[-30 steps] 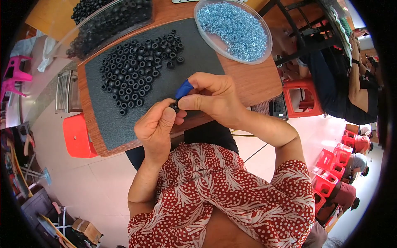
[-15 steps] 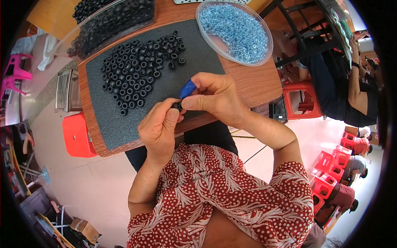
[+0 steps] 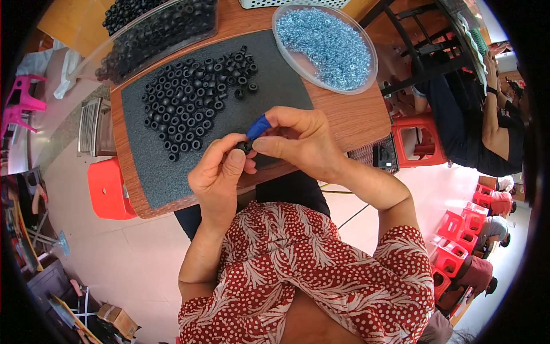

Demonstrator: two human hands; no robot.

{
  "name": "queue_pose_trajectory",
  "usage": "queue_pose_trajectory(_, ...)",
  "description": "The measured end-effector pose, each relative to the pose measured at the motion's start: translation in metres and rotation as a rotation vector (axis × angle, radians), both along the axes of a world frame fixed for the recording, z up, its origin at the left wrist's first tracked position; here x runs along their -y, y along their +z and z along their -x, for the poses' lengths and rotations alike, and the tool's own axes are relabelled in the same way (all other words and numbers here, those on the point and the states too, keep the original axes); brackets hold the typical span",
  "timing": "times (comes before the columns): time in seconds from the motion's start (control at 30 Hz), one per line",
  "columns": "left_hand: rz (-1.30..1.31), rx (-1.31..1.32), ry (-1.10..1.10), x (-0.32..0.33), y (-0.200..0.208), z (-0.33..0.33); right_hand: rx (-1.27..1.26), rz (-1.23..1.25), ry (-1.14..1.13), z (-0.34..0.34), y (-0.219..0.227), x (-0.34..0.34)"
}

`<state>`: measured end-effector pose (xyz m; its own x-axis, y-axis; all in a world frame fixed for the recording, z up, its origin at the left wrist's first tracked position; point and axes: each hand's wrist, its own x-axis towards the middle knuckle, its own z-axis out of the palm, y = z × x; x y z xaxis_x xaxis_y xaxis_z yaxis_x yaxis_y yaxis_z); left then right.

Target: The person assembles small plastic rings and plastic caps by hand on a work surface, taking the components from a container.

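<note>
black ring [image 3: 244,147] | pinched in left hand [image 3: 216,172] | right hand [image 3: 306,143] seemingly touching it

Head-worn fisheye view, facing downward

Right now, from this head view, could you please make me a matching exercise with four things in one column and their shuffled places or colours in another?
Things
1. Round dish
2. Black piece nearest the body
3. Mat
4. Finger cover

Places and colours
A. Held in the left hand
B. Blue, on the right hand
C. Holds shiny pale blue bits
D. Dark grey, flat on the wooden table

Pairs: 1-C, 2-A, 3-D, 4-B
</note>
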<state>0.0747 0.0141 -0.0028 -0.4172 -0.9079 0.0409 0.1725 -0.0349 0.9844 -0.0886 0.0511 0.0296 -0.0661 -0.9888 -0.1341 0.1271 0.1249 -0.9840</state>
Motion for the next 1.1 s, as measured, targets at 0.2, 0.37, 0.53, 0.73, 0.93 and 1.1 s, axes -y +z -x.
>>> queue_pose_trajectory(0.2, -0.163, -0.084, -0.049, 0.001, 0.002, -0.001, -0.158, 0.056, 0.003, 0.001, 0.002, 0.000)
queue_pose_trajectory(0.37, -0.233, -0.126, -0.065, 0.001, 0.002, 0.001, -0.188, 0.119, -0.032, 0.000, -0.001, 0.000)
queue_pose_trajectory(0.53, -0.066, -0.055, -0.017, -0.001, -0.001, 0.002, -0.275, 0.158, 0.003, 0.002, 0.001, 0.000)
queue_pose_trajectory(0.73, -0.031, 0.010, 0.028, -0.005, -0.001, 0.003, -0.105, -0.034, 0.064, 0.008, 0.003, 0.006)
queue_pose_trajectory(0.93, -0.015, 0.033, 0.024, -0.004, -0.005, 0.003, -0.194, -0.064, 0.137, 0.012, 0.004, 0.012)
queue_pose_trajectory(1.1, -0.015, 0.042, 0.024, -0.005, -0.006, 0.004, -0.140, -0.130, 0.127, 0.010, 0.000, 0.013)
